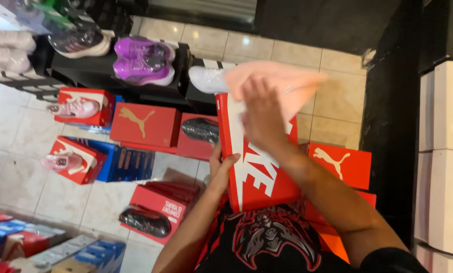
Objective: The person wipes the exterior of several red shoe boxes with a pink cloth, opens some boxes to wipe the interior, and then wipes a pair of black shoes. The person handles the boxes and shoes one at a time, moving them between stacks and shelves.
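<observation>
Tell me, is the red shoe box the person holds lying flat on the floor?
No, the red shoe box is held up, off the floor, by the left hand.

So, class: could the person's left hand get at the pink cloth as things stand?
Probably not: the left hand grips the edge of the red shoebox, whose upright lid stands between it and the pink cloth.

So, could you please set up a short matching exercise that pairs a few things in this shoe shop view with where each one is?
Things:
1. left hand
2. right hand
3. purple shoes
4. dark shoe

Places:
A. on a black shelf at the top
B. gripping the left edge of the red shoebox
C. lying on a red box on the floor
D. on the top face of the red shoebox, by the pink cloth

Pairs: 1-B, 2-D, 3-A, 4-C
</observation>
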